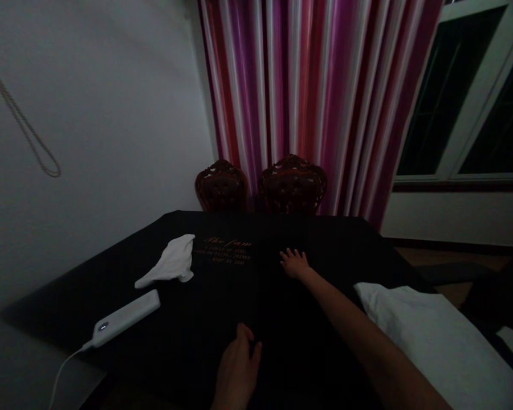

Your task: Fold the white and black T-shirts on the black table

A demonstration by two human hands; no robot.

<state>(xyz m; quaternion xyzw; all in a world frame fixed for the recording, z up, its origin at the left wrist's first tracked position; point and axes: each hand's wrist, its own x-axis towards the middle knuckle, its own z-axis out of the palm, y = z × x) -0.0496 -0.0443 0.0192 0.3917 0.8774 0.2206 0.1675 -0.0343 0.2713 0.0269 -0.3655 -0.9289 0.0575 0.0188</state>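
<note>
My right hand [294, 263] lies stretched out, palm down with fingers spread, on black cloth [308, 319] that covers the table. It holds nothing. Close to the front edge is my left hand [240, 364], its thumb apart from the other fingers and nothing visible in it. Gold lettering [226, 250] is printed on the black cloth, left of my right hand. A crumpled white cloth [173, 259] lies further left. At the right, beside my right forearm, a larger white cloth [436, 336] is spread out.
A white, rounded oblong device [128, 316] with a lit round spot and a cable [60, 373] lies at the front left. Two carved dark chairs [293, 185] stand behind the table, before a striped curtain [308, 85]. The wall [111, 142] borders the left side.
</note>
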